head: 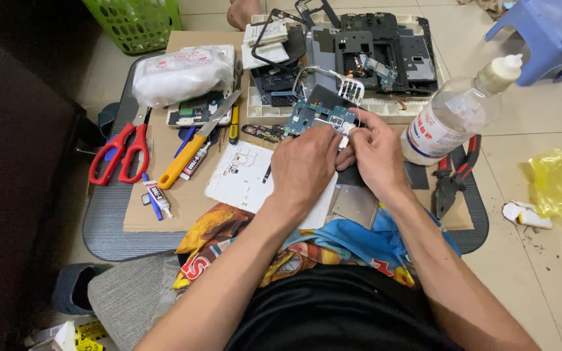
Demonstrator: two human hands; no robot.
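Note:
Both hands meet over a small blue circuit board at the middle of the low work table. My left hand pinches the board's near edge. My right hand presses fingertips against its right end, where a small white part shows. The board's near edge is hidden under my fingers. A white phone back panel lies flat just left of my left hand. A square metal shield lies below my right hand.
A white tray of black phone frames sits behind the hands. Red scissors, a yellow-handled knife, glue tubes and a white bag lie left. A clear bottle and red-handled pliers lie right. A green basket and blue stool stand beyond.

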